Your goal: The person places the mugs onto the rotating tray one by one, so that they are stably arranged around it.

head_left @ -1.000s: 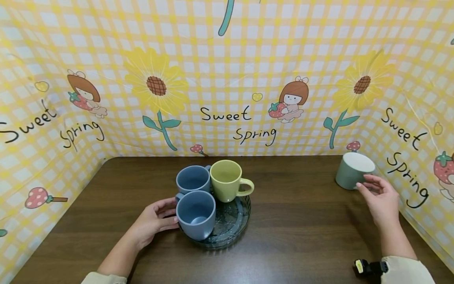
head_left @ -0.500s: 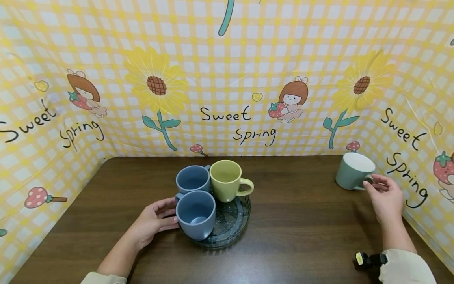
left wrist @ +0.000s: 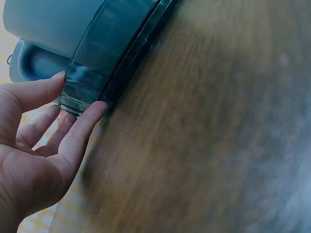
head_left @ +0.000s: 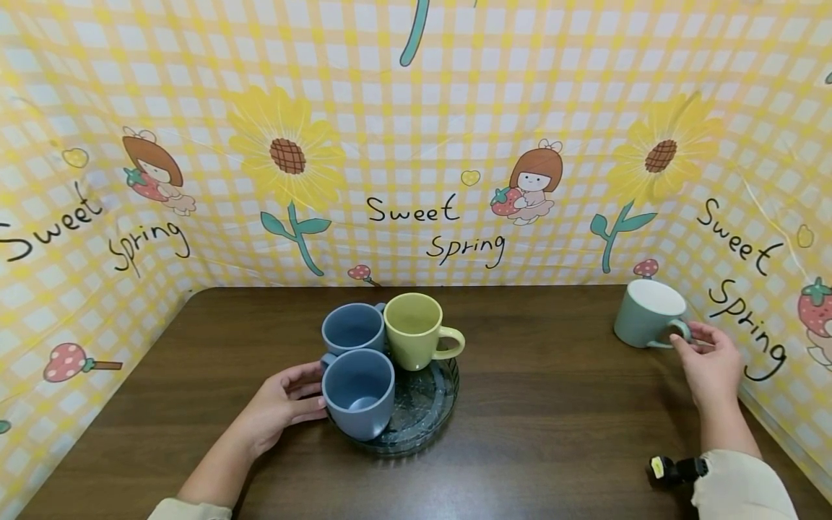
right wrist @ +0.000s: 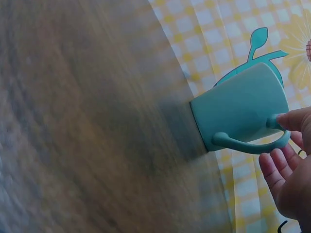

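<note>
In the head view, my left hand (head_left: 278, 406) holds the side of a dark, clear glass tray (head_left: 425, 426). The left wrist view shows its digits on the tray's wall (left wrist: 92, 68), close beside a mug handle. Standing on the tray are a front blue mug (head_left: 359, 397), a back blue mug (head_left: 351, 328) and a yellow-green mug (head_left: 414, 332). Far to the right, my right hand (head_left: 710, 365) pinches the handle of a green mug (head_left: 640, 318), white inside. The green mug stands upright on the table. Its handle (right wrist: 252, 145) lies between thumb and fingers in the right wrist view.
A brown wooden table (head_left: 533, 419) carries everything. Yellow checked cloth (head_left: 416, 144) rises at the back and both sides, near the green mug. A black strap-like device (head_left: 679, 471) sticks out at my right sleeve.
My right hand has shifted slightly right, from the green mug's side to its handle, which has come into sight. The left hand, tray and its mugs have stayed put.
</note>
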The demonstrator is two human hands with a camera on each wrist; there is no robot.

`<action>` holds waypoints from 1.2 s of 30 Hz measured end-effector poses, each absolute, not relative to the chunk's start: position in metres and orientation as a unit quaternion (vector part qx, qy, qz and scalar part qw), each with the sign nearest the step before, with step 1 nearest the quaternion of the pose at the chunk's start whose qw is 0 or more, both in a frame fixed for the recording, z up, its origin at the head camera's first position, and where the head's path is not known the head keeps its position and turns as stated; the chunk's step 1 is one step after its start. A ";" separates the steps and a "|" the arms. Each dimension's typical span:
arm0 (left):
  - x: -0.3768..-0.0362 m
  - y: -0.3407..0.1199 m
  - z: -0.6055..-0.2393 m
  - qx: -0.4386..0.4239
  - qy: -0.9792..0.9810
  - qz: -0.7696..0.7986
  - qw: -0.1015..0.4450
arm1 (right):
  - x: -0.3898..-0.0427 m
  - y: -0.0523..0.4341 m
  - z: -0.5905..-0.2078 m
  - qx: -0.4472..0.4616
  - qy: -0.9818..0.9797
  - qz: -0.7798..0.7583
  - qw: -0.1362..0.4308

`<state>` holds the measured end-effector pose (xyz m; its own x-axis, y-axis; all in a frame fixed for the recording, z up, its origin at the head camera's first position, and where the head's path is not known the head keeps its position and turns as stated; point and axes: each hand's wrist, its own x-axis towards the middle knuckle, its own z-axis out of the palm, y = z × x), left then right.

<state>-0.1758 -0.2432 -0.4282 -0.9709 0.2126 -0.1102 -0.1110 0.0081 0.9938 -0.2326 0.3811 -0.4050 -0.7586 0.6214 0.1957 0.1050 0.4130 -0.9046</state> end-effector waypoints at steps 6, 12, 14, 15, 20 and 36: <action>-0.176 -0.244 -0.429 0.034 0.699 0.705 0.115 | -0.237 0.383 -0.409 -0.216 -0.796 0.509 0.247; -0.176 -0.244 -0.429 0.034 0.702 0.702 0.117 | -0.239 0.383 -0.411 -0.167 -0.764 0.588 0.209; -0.176 -0.244 -0.429 0.034 0.703 0.700 0.116 | -0.238 0.382 -0.411 -0.145 -0.764 0.596 0.198; -0.176 -0.244 -0.428 0.034 0.704 0.700 0.115 | -0.237 0.382 -0.411 -0.133 -0.762 0.603 0.194; -0.176 -0.243 -0.427 0.034 0.702 0.702 0.115 | -0.233 0.379 -0.411 -0.066 -0.719 0.667 0.183; -0.176 -0.244 -0.427 0.042 0.701 0.702 0.115 | -0.227 0.370 -0.419 -0.012 -0.711 0.682 0.170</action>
